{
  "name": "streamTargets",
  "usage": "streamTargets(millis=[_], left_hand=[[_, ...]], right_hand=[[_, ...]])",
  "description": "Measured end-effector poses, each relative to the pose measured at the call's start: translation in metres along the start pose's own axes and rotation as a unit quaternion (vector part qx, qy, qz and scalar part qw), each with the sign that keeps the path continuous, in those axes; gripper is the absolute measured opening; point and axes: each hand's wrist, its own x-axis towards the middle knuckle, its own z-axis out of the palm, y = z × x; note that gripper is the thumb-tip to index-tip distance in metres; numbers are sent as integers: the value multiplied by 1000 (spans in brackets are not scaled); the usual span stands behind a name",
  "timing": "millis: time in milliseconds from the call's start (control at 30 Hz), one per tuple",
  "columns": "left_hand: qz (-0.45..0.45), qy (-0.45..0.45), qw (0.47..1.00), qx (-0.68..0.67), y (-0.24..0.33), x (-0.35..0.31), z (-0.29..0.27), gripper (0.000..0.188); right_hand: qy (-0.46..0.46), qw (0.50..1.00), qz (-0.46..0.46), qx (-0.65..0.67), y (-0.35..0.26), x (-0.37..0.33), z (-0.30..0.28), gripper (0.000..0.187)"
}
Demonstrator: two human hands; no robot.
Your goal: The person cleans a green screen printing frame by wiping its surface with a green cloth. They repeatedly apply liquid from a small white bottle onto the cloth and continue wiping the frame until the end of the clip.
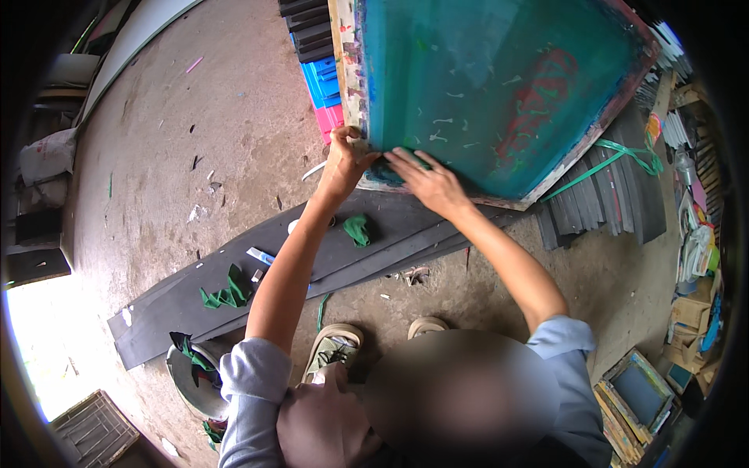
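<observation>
A large screen printing frame (499, 101) with teal mesh and a paint-stained wooden border stands tilted before me. Red marks and pale streaks show on its mesh. My left hand (346, 165) is closed on the frame's left border, near its lower left corner. Flat against the lower left of the mesh lies my right hand (431, 183), fingers stretched out toward the left hand. A bit of dark green shows by its fingers; whether it is cloth or mesh I cannot tell. Below the frame, a crumpled green cloth (357, 231) rests on long black sheets (195, 269).
A blue-handled cutter (261, 256) and another green cloth (228, 290) lie on the sheets. A bucket (187, 382) with rags stands lower left. Stacked grey boards (605, 191) with green strap stand right; smaller frames (636, 394) lie lower right. Blue and pink sheets (321, 90) sit behind the frame.
</observation>
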Motion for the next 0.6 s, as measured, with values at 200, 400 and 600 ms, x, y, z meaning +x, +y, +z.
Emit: streamTargets(millis=[200, 400, 600], left_hand=[[-55, -9, 998, -17, 9, 3, -15, 84], [-79, 7, 996, -27, 4, -3, 1, 77], [-149, -22, 987, -60, 29, 7, -15, 62]], right_hand=[[-90, 986, -8, -140, 40, -79, -22, 56], [-68, 992, 67, -78, 40, -94, -16, 52], [-137, 978, 20, -155, 52, -99, -27, 58]])
